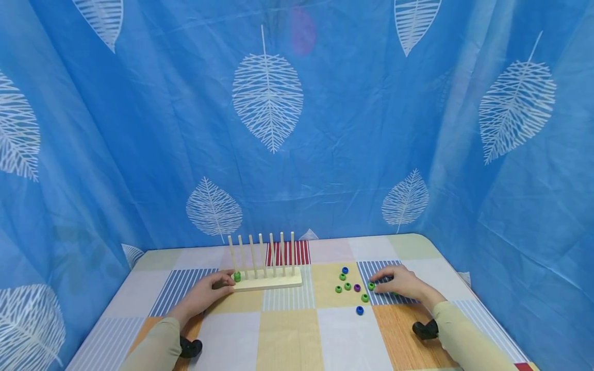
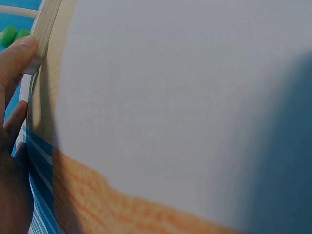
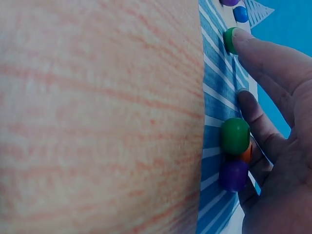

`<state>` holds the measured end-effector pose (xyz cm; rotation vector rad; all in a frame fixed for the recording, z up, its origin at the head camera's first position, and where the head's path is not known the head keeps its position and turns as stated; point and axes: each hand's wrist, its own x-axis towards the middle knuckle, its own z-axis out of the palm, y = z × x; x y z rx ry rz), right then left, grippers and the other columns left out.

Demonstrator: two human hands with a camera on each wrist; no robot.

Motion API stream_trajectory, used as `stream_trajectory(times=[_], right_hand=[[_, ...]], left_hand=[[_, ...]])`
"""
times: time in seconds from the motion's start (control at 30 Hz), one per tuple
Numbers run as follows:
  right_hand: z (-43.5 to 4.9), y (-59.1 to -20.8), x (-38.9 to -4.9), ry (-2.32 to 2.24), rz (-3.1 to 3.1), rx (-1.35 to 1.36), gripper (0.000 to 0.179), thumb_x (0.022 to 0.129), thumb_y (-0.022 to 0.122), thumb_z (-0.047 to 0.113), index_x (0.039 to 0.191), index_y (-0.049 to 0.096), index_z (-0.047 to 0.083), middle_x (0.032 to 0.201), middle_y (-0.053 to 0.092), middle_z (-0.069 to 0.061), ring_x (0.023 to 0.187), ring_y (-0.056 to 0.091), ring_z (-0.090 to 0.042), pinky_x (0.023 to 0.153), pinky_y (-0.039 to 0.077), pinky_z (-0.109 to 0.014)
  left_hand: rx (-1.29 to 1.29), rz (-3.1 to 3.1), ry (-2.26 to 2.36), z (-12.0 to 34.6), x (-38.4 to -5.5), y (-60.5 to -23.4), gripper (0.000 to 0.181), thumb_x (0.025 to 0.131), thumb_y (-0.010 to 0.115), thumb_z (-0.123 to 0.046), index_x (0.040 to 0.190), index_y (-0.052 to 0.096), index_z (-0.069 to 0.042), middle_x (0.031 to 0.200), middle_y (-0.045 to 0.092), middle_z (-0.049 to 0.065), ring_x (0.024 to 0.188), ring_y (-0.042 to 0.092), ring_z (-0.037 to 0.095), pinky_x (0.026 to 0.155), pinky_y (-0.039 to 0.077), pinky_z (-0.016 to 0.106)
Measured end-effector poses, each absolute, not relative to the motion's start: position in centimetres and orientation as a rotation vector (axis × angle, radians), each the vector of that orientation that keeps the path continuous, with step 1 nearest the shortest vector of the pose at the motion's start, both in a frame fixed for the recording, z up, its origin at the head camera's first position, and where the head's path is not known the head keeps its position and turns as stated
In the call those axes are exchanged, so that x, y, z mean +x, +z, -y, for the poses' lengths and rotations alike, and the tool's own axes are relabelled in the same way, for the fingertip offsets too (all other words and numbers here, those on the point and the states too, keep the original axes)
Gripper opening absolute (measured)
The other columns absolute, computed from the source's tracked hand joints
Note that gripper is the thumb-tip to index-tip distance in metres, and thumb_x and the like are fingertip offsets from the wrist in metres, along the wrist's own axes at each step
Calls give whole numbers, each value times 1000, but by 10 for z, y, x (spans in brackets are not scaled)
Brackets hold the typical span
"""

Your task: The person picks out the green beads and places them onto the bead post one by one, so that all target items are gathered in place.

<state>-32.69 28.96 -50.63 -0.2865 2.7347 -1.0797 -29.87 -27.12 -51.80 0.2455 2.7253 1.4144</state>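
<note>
A pale wooden peg rack (image 1: 274, 282) with a row of upright pegs stands left of centre on the table. Two green beads (image 2: 14, 35) are stacked on its leftmost peg. My left hand (image 1: 209, 292) holds the rack's left end, thumb along the front edge beside those beads. On the right, my right hand (image 1: 402, 282) pinches a green bead (image 1: 372, 285) at the fingertips, low over the striped cloth. In the right wrist view the thumb tip covers part of this bead. Under that palm lie another green bead (image 3: 235, 136), a purple bead (image 3: 233, 175) and a partly hidden orange bead (image 3: 247, 153).
Between rack and right hand lie several loose green beads (image 1: 347, 286), a purple bead (image 1: 357, 287) and two blue ones, the nearer blue bead (image 1: 359, 310) toward the front. A patchwork cloth (image 1: 287, 335) covers the table. A blue leaf-print curtain (image 1: 325, 154) encloses the back and sides.
</note>
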Motion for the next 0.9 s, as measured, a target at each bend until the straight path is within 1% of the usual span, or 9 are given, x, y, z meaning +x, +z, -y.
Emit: stream_trajectory(times=[0.23, 0.53, 0.9], right_hand=[[-289, -509, -328, -1051, -2761, -266, 26, 83, 85, 34, 107, 79, 26, 126, 65, -6, 114, 53, -28, 99, 42, -58], [-287, -507, -326, -1018, -2779, -248, 26, 83, 85, 36, 106, 79, 27, 128, 64, -7, 117, 52, -30, 99, 40, -62], [-286, -508, -327, -995, -2803, -239, 24, 83, 85, 38, 103, 79, 27, 131, 64, -10, 123, 50, -35, 101, 38, -67]], left_hand=[[244, -2736, 1403, 272, -300, -519, 8, 96, 74, -23, 99, 71, -17, 149, 54, 14, 144, 38, 43, 117, 31, 61], [255, -2715, 1446, 271, -300, -519, 7, 96, 74, -21, 100, 71, -15, 149, 54, 15, 142, 41, 43, 115, 34, 61], [249, -2726, 1424, 271, -299, -518, 8, 96, 74, -22, 100, 71, -15, 149, 53, 15, 144, 38, 44, 117, 31, 61]])
